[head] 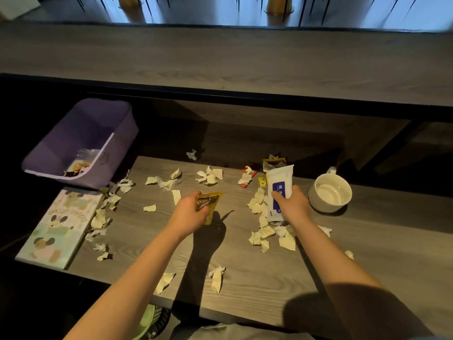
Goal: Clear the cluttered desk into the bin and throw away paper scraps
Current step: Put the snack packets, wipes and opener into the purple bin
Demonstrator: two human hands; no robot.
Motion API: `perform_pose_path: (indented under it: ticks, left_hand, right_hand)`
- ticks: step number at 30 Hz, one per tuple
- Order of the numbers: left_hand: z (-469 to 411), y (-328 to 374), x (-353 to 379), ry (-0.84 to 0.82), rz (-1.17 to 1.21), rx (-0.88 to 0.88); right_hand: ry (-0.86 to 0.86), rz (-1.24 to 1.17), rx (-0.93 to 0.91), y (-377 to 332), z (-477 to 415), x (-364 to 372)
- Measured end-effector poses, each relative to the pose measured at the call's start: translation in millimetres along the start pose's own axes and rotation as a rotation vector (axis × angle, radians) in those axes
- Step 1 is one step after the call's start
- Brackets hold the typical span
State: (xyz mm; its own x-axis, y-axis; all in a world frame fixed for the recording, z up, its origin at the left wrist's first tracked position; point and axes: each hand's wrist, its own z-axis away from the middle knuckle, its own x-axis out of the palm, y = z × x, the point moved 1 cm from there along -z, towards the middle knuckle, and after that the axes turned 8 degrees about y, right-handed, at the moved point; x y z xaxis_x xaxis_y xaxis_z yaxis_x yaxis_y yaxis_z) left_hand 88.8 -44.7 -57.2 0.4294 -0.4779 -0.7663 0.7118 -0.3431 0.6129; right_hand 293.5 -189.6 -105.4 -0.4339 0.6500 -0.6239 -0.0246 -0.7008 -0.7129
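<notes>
A white wet-wipe pack [279, 190] lies right of centre on the grey desk [245, 266], among torn paper scraps [286, 242]. The right hand [291, 204] has its fingers curled over the pack's near half. Whether the pack has left the surface cannot be told.

The pack looks soft, with slick film. It is likely heavier than anything around it and best gripped across its width. At mid-desk the left hand [190, 212] pinches a yellow packet [208, 202], probably light and crinkly and easy to hold by an edge. The scraps seem near weightless, so they are better swept together than picked up singly.

A purple bin [122, 133] stands at the desk's far left, well apart from both hands, with a pastel notebook [58, 224] just in front of it. A white mug [316, 202] sits just right of the pack.
</notes>
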Motion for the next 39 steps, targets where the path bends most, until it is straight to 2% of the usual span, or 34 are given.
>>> perform_pose_path:
  ticks: [6,11,20,27,34,39]
  left_hand:
    - [-6.5,-5.2,-20.2,0.046,0.107,-0.001]
    - [-7.0,-26.1,-60.3,0.166,0.254,-0.018]
    - [-21.1,-110.1,-155.6,0.294,0.455,-0.124]
    - [-43.4,-181.9,-224.1,0.413,0.493,-0.135]
    - [-76.2,-235.4,-282.3,0.572,0.501,-0.103]
    - [-93.5,-256.6,-304.7,0.628,0.545,-0.173]
  right_hand:
    - [-0.107,-0.143,-0.137,-45.1,40.8,13.6]
    - [-0.194,-0.137,-0.2,-90.5,73.3,44.0]
    - [-0.369,-0.209,-0.265,-172.7,132.6,129.3]
    - [-0.447,-0.24,-0.263,-229.2,163.7,207.7]
    - [-0.496,-0.215,-0.27,-299.1,170.8,267.7]
    - [-0.488,-0.055,-0.396,-348.5,157.4,309.8]
